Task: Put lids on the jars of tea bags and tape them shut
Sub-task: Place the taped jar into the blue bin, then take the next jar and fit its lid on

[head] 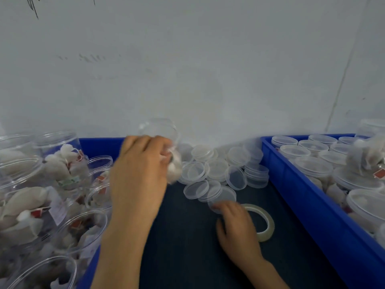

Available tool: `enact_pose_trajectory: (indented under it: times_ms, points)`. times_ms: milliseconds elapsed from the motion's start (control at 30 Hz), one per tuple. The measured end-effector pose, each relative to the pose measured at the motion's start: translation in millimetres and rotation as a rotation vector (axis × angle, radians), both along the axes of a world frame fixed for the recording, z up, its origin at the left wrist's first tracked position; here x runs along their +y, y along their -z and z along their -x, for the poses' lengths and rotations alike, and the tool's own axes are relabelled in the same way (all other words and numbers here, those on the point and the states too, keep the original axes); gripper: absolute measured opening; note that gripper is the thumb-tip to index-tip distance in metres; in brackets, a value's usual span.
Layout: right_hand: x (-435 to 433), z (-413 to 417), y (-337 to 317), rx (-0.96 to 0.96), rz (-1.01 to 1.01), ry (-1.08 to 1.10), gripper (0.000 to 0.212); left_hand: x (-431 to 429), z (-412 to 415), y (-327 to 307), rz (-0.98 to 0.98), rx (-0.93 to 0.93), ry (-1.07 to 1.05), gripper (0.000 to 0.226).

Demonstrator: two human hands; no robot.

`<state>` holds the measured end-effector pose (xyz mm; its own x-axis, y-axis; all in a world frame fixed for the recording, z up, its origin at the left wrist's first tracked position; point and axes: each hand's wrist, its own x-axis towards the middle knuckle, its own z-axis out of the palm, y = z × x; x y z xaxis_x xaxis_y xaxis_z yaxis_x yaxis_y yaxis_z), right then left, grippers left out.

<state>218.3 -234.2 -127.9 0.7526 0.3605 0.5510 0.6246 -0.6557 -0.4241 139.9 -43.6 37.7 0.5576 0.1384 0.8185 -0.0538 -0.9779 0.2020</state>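
Left hand (141,174) holds a clear plastic jar (162,130) up off the dark tabletop (187,243), fingers curled round its side. The jar is tilted and motion-blurred, with white tea bags showing low inside and no lid on it, so it was likely pulled out for capping. Right hand (235,224) reaches forward with its fingertips on the near edge of a loose clear lid (218,202). Blur hides whether they pinch it or just touch, but it is probably the lid meant for this jar. A clear tape roll (265,223) lies flat just beside that hand, handy for sealing. The lid pile (216,167) is heaped between the crates against the wall, within reach of both hands. The left blue crate (98,142) holds open jars of tea bags (62,163), crowded, some leaning, none lidded. The right blue crate (312,205) holds lidded jars (312,163), with a few loose tea bags on top. Looks like the supply is on the left and the done jars on the right.
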Motion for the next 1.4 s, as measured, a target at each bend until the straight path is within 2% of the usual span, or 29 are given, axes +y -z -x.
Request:
enact_pose_trajectory:
  times_ms: [100,233,367,400,467,533,567,633,667,767,833,900,1000,1100,1167,1200,1267,1333,1367,1400]
  points:
    - [-17.7,-14.2,-6.5,0.024,-0.071,0.227,0.044,-18.3,-7.7,33.2,0.165,0.228,0.24,0.026]
    - [-31.2,-27.6,-1.0,0.133,-0.113,0.262,0.042,-39.7,-15.9,79.0,0.115,0.428,0.438,0.026]
    - [-32.5,-32.7,2.7,0.232,-0.212,0.253,0.039,-37.5,-20.7,97.3,0.127,0.431,0.615,0.026]
    - [-32.7,-33.4,4.4,0.255,-0.222,0.237,0.037,-34.2,-23.3,98.7,0.174,0.41,0.695,0.03]
    - [-33.1,-34.2,7.7,0.272,-0.212,0.209,0.034,-26.7,-34.2,100.5,0.437,0.353,0.809,0.034]
    - [-33.3,-35.0,9.6,0.281,-0.199,0.205,0.031,-18.8,-55.4,108.0,0.723,0.325,0.726,0.024]
    - [-33.0,-35.3,10.3,0.281,-0.186,0.207,0.03,-14.4,-68.9,114.5,0.784,0.348,0.625,0.021]
    - [-32.5,-35.2,11.5,0.274,-0.157,0.213,0.029,-8.5,-94.1,130.0,0.756,0.509,0.394,0.034]
    - [-32.3,-35.1,11.5,0.271,-0.151,0.218,0.028,-8.3,-104.2,137.4,0.717,0.592,0.31,0.051]
    - [-31.9,-34.8,10.1,0.265,-0.132,0.235,0.027,-16.5,-126.7,151.3,0.739,0.708,0.206,0.09]
    - [-31.8,-34.4,10.1,0.27,-0.126,0.234,0.026,-23.8,-136.9,158.8,0.767,0.691,0.149,0.096]
    - [-32.0,-34.5,11.6,0.266,-0.127,0.227,0.026,-29.0,-141.5,164.4,0.756,0.645,0.095,0.092]
    - [-32.8,-34.5,13.2,0.264,-0.175,0.211,0.026,-29.2,-139.4,166.6,0.756,0.603,0.102,0.084]
    - [-33.1,-33.9,8.8,0.313,-0.404,0.183,0.023,-13.8,-132.2,156.2,0.807,0.641,0.19,0.083]
    - [-31.4,-30.0,4.2,0.326,-0.579,0.111,0.019,2.9,-122.3,138.4,0.849,0.681,0.337,0.09]
    - [-31.3,-28.1,0.4,0.345,-0.67,0.051,0.021,11.4,-115.5,126.4,0.807,0.727,0.413,0.094]
    - [-30.4,-23.4,-13.6,0.461,-0.765,-0.125,0.047,26.8,-100.1,100.6,0.62,0.831,0.508,0.097]
    - [-32.9,-23.7,-27.7,0.677,-0.769,-0.34,0.085,36.4,-85.0,76.6,0.48,0.918,0.609,0.1]
    - [-35.0,-24.9,-32.3,0.791,-0.755,-0.427,0.096,37.7,-78.1,66.6,0.437,0.969,0.658,0.101]
    - [-37.9,-25.1,-35.9,0.864,-0.717,-0.504,0.098,37.1,-72.0,58.1,0.402,1.017,0.701,0.1]
